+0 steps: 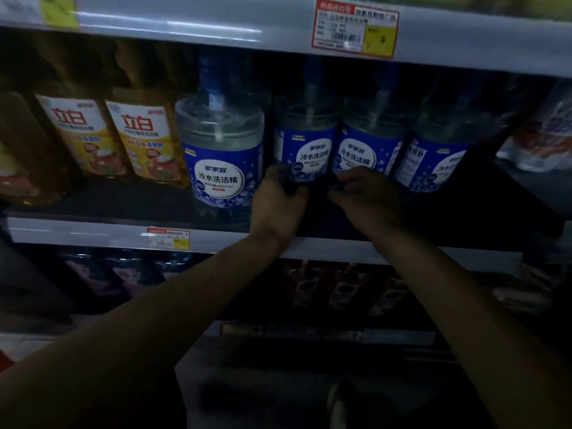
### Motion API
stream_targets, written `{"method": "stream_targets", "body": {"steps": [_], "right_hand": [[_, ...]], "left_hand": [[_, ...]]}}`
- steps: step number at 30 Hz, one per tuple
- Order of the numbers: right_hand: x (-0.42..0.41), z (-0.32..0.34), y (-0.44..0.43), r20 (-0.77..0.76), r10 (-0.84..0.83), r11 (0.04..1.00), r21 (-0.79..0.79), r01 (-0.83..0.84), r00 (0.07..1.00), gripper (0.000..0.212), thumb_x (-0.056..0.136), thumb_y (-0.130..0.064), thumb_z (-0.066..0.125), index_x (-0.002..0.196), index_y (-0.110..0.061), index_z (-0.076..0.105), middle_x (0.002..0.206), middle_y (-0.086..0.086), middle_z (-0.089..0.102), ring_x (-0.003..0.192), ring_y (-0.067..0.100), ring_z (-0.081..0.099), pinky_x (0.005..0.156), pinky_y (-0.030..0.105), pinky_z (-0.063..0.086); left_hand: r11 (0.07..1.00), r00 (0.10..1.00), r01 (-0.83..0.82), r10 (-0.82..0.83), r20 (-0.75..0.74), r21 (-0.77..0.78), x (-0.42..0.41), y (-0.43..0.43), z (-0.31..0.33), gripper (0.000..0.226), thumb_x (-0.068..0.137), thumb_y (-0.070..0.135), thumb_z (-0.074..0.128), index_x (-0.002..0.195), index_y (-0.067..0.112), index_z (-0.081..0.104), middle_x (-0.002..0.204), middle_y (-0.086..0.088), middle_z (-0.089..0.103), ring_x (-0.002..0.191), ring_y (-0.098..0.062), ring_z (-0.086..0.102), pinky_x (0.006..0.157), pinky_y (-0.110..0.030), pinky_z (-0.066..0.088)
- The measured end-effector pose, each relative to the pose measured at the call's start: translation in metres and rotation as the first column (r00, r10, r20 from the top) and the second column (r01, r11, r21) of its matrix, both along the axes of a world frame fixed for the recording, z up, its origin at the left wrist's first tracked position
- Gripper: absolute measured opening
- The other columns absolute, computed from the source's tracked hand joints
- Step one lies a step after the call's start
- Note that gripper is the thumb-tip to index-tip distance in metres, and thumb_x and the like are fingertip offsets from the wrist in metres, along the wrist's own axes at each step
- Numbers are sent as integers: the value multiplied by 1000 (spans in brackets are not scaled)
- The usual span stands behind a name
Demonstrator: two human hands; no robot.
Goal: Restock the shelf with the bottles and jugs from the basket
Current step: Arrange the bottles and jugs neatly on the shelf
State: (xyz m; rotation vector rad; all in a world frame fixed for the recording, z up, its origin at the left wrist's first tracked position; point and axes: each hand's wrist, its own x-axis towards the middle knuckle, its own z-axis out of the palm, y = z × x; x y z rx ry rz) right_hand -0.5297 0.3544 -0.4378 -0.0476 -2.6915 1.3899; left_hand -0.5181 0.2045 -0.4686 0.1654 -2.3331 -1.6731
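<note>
Several clear jugs with blue labels stand in a row on the middle shelf (pixel 93 235). The front left jug (pixel 221 156) stands nearest the edge. Both my hands reach to the base of the second jug (pixel 305 144), which stands further back. My left hand (pixel 278 202) curls around its lower left side. On the lower right side my right hand (pixel 366 196) does the same. The jug's bottom is lost in shadow between my fingers. No basket shows in the view.
Yellow-labelled detergent bottles (pixel 145 140) fill the shelf to the left of the jugs. Two more blue-labelled jugs (pixel 368 147) stand to the right, then white bags (pixel 544 134). The upper shelf edge carries a red price tag (pixel 356 27). Dark bottles line the shelf below (pixel 340 289).
</note>
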Motion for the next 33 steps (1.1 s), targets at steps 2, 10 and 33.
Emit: {"method": "stream_targets", "body": {"steps": [2, 10, 33], "right_hand": [[-4, -1, 3, -5, -10, 1000, 11, 10, 1000, 39, 88, -21, 73, 127, -20, 65, 124, 1, 66, 109, 16, 63, 94, 32, 53], [-15, -10, 12, 19, -53, 996, 68, 51, 998, 38, 88, -23, 73, 125, -22, 64, 122, 0, 68, 108, 16, 63, 88, 27, 52], [-20, -8, 27, -13, -57, 997, 43, 58, 998, 36, 90, -22, 71, 126, -21, 64, 124, 0, 66, 106, 13, 61, 88, 27, 49]], "left_hand": [[999, 999, -44, 44, -31, -3, -6, 3, -7, 61, 94, 9, 66, 150, 13, 43, 144, -8, 59, 132, -21, 56, 110, -37, 48], [992, 984, -115, 120, -132, 46, -30, 21, -25, 95, 82, 25, 74, 161, 22, 22, 154, -6, 49, 140, -21, 49, 115, -47, 45], [944, 940, -314, 295, -170, -100, -52, 53, -8, 104, 76, 45, 87, 158, 18, 29, 146, -11, 48, 134, -29, 50, 101, -53, 51]]}}
